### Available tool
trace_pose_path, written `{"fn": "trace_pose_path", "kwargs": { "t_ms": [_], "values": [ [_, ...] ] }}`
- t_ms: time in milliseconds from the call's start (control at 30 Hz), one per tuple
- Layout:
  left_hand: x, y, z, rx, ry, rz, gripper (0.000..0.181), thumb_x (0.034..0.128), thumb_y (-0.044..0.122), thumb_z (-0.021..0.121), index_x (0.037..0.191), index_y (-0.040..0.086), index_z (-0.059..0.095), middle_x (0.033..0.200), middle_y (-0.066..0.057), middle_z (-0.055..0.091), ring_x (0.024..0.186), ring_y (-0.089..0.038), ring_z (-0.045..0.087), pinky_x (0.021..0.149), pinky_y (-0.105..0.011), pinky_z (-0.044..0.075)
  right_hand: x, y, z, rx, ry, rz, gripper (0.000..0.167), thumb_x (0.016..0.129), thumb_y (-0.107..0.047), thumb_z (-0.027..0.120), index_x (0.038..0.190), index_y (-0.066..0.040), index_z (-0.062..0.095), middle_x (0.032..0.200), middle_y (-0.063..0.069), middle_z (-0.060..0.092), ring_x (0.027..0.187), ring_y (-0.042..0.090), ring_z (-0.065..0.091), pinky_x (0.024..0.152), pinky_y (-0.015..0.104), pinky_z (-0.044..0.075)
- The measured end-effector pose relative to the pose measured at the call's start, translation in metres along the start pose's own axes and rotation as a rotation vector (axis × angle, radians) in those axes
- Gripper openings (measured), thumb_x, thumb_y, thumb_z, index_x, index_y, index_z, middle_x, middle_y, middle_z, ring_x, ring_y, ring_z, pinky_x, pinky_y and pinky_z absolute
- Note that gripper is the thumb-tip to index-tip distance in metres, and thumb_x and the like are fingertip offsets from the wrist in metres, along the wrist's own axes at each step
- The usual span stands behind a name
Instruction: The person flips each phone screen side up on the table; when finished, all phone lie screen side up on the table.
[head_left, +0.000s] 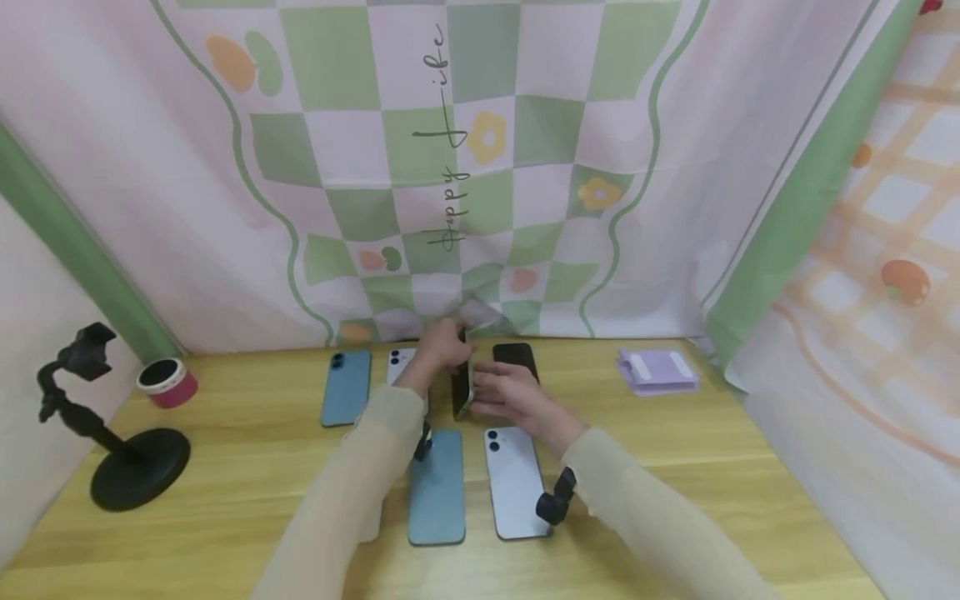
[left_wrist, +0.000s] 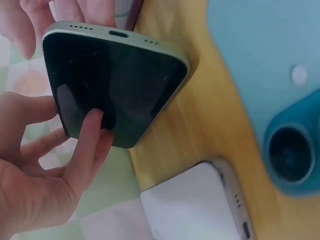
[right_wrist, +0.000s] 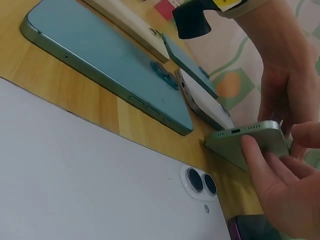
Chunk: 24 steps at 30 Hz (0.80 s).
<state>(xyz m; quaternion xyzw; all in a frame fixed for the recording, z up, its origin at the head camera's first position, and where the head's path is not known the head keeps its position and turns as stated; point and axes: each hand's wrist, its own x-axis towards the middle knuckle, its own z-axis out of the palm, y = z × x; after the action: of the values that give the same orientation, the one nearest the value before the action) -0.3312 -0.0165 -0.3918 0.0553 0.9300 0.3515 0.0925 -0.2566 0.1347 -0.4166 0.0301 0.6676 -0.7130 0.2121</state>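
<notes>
A green phone with a dark screen (head_left: 462,390) (left_wrist: 115,85) stands tilted on the table between both hands. My left hand (head_left: 446,344) (left_wrist: 45,185) grips its far end, fingers across the screen. My right hand (head_left: 517,396) (right_wrist: 287,192) lays fairly straight fingers against the phone's green back (right_wrist: 230,146). Left of it, a white phone (head_left: 401,358) (left_wrist: 190,205) lies partly behind the left arm. Nearer the front lie a large blue phone (head_left: 437,492) (right_wrist: 105,60) and another white phone (head_left: 516,483) (right_wrist: 90,165), both with their backs up.
A blue phone (head_left: 347,387) lies at the back left, a dark phone (head_left: 516,355) behind the right hand. A pale phone (head_left: 371,521) shows beside the left sleeve. Purple item (head_left: 657,371) at right; black stand (head_left: 138,468) and pink-white cup (head_left: 168,385) at left. Curtain (head_left: 480,208) behind.
</notes>
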Motion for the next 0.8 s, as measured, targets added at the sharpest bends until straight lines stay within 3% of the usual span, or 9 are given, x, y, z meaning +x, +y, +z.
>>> {"fn": "trace_pose_path", "kwargs": {
  "t_ms": [133, 367, 467, 600, 800],
  "values": [
    [0.0, -0.004, 0.005, 0.0, 0.021, 0.02, 0.056, 0.0987, 0.019, 0.066, 0.152, 0.011, 0.051, 0.126, -0.023, 0.072, 0.069, -0.021, 0.075, 0.057, -0.025, 0.061, 0.0, 0.001, 0.005, -0.055, 0.083, -0.019, 0.052, 0.1, -0.006, 0.06, 0.15, 0.003, 0.048, 0.146, 0.031, 0.058, 0.127, 0.043, 0.066, 0.097, 0.038, 0.063],
    [-0.002, -0.01, 0.011, -0.021, -0.011, -0.005, 0.06, 0.0987, 0.022, 0.068, 0.154, 0.01, 0.049, 0.147, -0.024, 0.061, 0.066, -0.022, 0.075, 0.061, -0.028, 0.063, 0.001, 0.007, 0.01, -0.178, 0.213, -0.032, 0.049, 0.093, 0.001, 0.067, 0.14, 0.007, 0.056, 0.137, 0.031, 0.064, 0.116, 0.042, 0.072, 0.09, 0.037, 0.065],
    [-0.006, -0.014, 0.007, 0.054, -0.003, 0.014, 0.06, 0.0969, 0.021, 0.07, 0.152, 0.009, 0.051, 0.146, -0.02, 0.063, 0.092, -0.028, 0.076, 0.084, -0.038, 0.065, 0.001, 0.007, 0.01, -0.215, 0.233, -0.017, 0.049, 0.094, 0.001, 0.065, 0.142, 0.007, 0.054, 0.137, 0.031, 0.064, 0.117, 0.041, 0.072, 0.091, 0.038, 0.065],
    [-0.01, -0.021, -0.001, 0.213, -0.028, 0.071, 0.067, 0.0918, 0.024, 0.077, 0.152, 0.011, 0.052, 0.153, -0.014, 0.058, 0.134, -0.036, 0.061, 0.115, -0.051, 0.05, 0.002, 0.006, 0.01, -0.268, 0.249, 0.006, 0.05, 0.095, 0.001, 0.064, 0.144, 0.006, 0.054, 0.138, 0.029, 0.064, 0.118, 0.038, 0.072, 0.091, 0.035, 0.065],
    [-0.011, -0.031, -0.006, 0.348, -0.229, 0.092, 0.084, 0.0871, 0.038, 0.083, 0.159, 0.018, 0.043, 0.162, -0.012, 0.049, 0.149, -0.036, 0.047, 0.126, -0.05, 0.038, 0.004, 0.009, 0.012, -0.416, 0.28, -0.06, 0.056, 0.093, 0.004, 0.065, 0.148, 0.001, 0.052, 0.143, 0.025, 0.063, 0.126, 0.039, 0.068, 0.095, 0.039, 0.063]
  ]
}}
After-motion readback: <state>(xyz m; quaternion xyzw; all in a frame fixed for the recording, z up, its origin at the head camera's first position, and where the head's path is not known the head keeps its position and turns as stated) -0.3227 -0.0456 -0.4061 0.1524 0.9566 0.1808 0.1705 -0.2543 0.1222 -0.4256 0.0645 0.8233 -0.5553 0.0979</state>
